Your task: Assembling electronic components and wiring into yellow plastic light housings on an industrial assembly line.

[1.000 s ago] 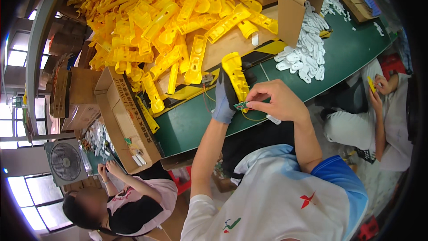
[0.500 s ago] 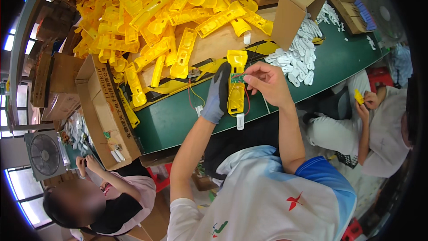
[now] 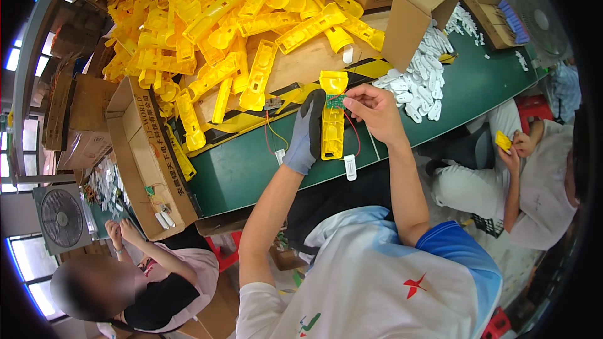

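Observation:
My left hand (image 3: 306,132), in a grey-and-black glove, grips a yellow plastic housing (image 3: 332,135) upright at the near edge of the bench. Its open, hollow side faces up. Bare fingertips of my right hand (image 3: 377,113) pinch a small green circuit board (image 3: 335,102) over the upper part of the housing. From the board a red wire (image 3: 358,135) loops down toward a white oblong piece (image 3: 350,167), which hangs just past the bench edge. Left of my glove lies another small board (image 3: 272,103) with red and yellow wires and a white piece (image 3: 281,156).
Yellow housings (image 3: 207,19) are heaped at the back left. White oblong pieces (image 3: 424,78) lie piled right of my hands, beside an upright cardboard box (image 3: 419,12). An open carton (image 3: 146,150) stands at left. Co-workers sit on both sides, one holding a yellow part (image 3: 503,140).
The circuit board has turned, so more of its green face shows. The white piece on its wire has swung right and slightly up. My left hand stays nearly in place.

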Action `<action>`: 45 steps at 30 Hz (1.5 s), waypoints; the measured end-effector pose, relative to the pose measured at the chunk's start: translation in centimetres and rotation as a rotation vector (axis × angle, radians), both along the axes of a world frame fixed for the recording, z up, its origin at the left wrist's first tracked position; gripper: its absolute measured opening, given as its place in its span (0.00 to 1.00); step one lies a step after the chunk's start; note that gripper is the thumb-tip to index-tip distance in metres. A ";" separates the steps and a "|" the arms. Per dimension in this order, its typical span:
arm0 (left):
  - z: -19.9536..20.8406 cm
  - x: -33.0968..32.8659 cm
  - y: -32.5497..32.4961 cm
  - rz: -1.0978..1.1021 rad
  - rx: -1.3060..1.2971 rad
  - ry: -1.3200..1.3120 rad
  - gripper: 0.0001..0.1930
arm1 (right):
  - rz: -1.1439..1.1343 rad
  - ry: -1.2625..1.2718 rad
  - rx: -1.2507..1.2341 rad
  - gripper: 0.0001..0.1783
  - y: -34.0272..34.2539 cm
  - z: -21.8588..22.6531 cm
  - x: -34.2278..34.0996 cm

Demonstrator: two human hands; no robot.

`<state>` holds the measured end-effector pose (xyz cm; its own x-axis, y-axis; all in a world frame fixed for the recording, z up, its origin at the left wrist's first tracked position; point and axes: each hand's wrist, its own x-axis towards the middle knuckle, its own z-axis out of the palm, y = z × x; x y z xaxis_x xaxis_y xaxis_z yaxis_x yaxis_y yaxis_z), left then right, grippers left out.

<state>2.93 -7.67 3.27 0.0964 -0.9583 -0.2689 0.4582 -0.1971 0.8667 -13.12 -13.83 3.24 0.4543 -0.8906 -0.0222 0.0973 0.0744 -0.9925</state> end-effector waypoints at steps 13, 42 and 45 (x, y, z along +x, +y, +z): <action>-0.7 -0.1 0.2 -0.007 -0.106 -0.084 0.13 | -0.159 0.011 0.020 0.09 0.1 0.0 0.8; -2.6 -0.7 0.4 0.144 -0.080 0.030 0.18 | -0.087 0.072 0.000 0.07 0.7 -0.7 2.0; -2.5 -0.6 0.3 0.149 -0.105 0.060 0.14 | -0.069 0.078 -0.025 0.08 0.6 -0.9 2.2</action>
